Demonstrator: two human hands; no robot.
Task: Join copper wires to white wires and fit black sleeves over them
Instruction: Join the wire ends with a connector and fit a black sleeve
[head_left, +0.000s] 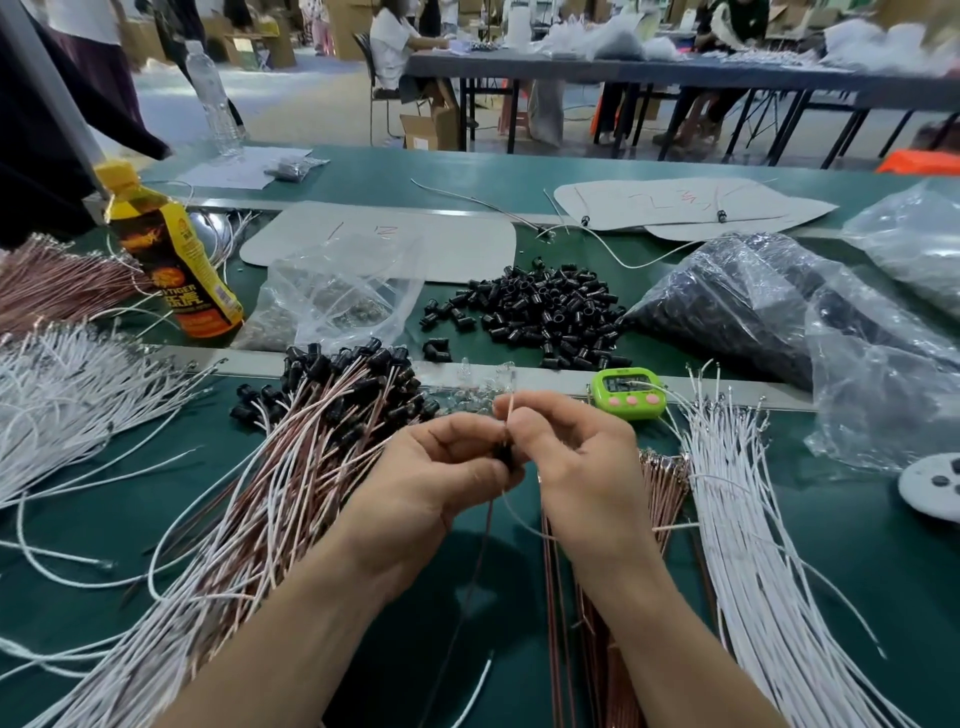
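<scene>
One black sleeve (503, 452) is pinched in the grip of the left hand (441, 467) above the near middle of the surface (857, 571). A wire (510, 405) is pinched by the right hand (576, 457) just beside it, apparently so it can be threaded through. Stock is laid within reach: two bundles of white wires (753, 519), two of copper wires (667, 478), one heap of loose sleeves (545, 317) too many to count, and one finished bundle (322, 457) towards the left edge.

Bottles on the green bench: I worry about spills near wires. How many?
2. A yellow drink bottle stands at the left, by the copper wires; a clear water bottle stands behind it at the far edge. Others may be hidden.
</scene>
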